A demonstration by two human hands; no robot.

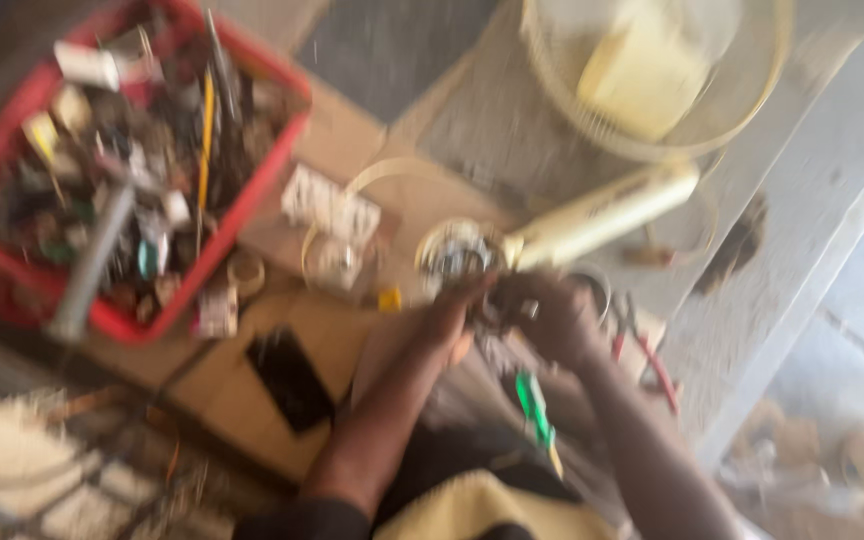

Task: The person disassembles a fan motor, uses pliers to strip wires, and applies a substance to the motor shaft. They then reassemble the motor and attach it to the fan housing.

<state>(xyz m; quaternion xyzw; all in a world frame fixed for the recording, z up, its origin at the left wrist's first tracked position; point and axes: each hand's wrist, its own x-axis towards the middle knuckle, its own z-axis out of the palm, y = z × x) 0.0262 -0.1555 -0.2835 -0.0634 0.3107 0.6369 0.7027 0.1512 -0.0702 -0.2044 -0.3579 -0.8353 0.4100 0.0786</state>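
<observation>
The view is heavily blurred. My left hand (455,312) and my right hand (550,318) meet over a small dark part that I cannot make out, just below a round metal motor piece (455,252). A cream plastic fan stem (602,215) runs from that piece up to the right. Whether either hand grips anything is not clear. A green-handled screwdriver (535,408) lies over my lap between my forearms.
A red crate (242,195) full of mixed tools and parts stands at the upper left. A cream fan guard with a motor housing (652,70) lies at the top. Red-handled pliers (645,355) sit right of my right hand. A black flat piece (290,380) lies on the cardboard.
</observation>
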